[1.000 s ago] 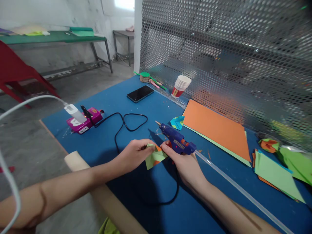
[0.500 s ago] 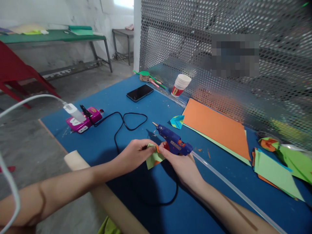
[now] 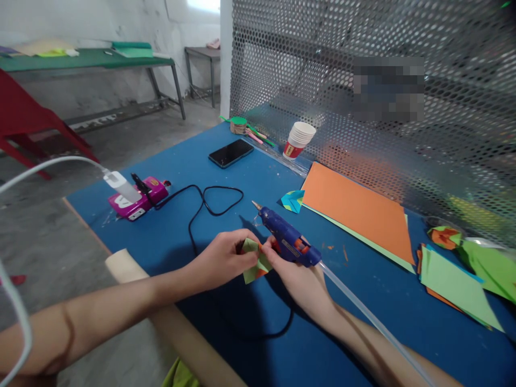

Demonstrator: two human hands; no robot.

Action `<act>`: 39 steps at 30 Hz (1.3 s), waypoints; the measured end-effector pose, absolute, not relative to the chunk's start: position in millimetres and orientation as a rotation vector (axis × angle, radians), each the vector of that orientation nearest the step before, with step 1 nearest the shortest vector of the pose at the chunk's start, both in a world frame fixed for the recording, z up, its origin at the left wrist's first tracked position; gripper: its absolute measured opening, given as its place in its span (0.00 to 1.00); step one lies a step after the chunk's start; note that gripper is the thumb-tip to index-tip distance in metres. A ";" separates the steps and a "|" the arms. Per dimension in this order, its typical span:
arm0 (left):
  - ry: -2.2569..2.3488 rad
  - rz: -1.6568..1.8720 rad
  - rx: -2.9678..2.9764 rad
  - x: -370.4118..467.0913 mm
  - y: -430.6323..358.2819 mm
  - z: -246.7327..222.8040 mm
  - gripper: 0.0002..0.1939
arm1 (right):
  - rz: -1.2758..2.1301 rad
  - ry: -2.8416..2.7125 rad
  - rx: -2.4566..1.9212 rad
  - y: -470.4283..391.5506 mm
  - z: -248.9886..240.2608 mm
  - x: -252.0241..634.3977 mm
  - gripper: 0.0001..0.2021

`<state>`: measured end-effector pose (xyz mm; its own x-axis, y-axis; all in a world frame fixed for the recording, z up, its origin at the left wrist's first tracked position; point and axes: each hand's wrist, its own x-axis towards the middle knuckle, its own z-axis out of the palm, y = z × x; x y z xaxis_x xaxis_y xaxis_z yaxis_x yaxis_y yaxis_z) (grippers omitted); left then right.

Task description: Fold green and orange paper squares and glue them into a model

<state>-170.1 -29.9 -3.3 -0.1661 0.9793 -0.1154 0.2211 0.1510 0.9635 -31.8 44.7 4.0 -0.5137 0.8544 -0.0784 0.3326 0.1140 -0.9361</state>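
Between both hands is a small folded green and orange paper piece point(image 3: 250, 274). My left hand point(image 3: 228, 255) pinches its left side with thumb and fingers. My right hand point(image 3: 300, 277) holds a blue glue gun point(image 3: 285, 231) in its curled fingers, while its thumb and fingertip touch the paper's upper right edge. The gun's nozzle points up and left, above the paper, and a long clear glue stick point(image 3: 363, 306) runs out of its back. A blue folded paper piece point(image 3: 293, 201) lies beyond the gun.
Orange sheets point(image 3: 358, 209) lie at the back right, with light green papers point(image 3: 455, 285) nearer. A phone point(image 3: 231, 153), stacked paper cups point(image 3: 299, 141) and a tape roll point(image 3: 238, 125) stand or lie farther back. A magenta power adapter point(image 3: 139, 199) with a black cable is at left.
The back of the glue gun has dipped slightly, and the glue stick has swung down and left. My left fingers have shifted on the paper, which shows more of its green side.
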 end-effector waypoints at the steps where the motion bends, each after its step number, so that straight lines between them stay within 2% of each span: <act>1: 1.548 1.090 1.190 -169.9 -30.1 -3.4 0.04 | 1.397 -1.913 -1.140 44.4 3.6 -31.4 0.12; 20: 1.604 1.225 1.305 -172.5 -30.3 -0.4 0.06 | 1.431 -1.871 -1.049 40.5 5.2 -31.0 0.13; 31: 1.545 1.123 1.188 -168.5 -33.0 -2.9 0.05 | 1.388 -1.901 -1.069 41.2 0.8 -28.5 0.13; 39: 1.752 1.017 1.468 -169.9 -32.4 -1.3 0.08 | 1.322 -1.910 -1.008 40.8 -1.6 -28.0 0.11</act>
<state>-169.9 -32.4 -1.3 -0.1814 0.9833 0.0117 0.4977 0.0815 0.8635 -28.0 40.8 -1.6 -0.5316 0.8453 0.0538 0.2471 0.2155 -0.9447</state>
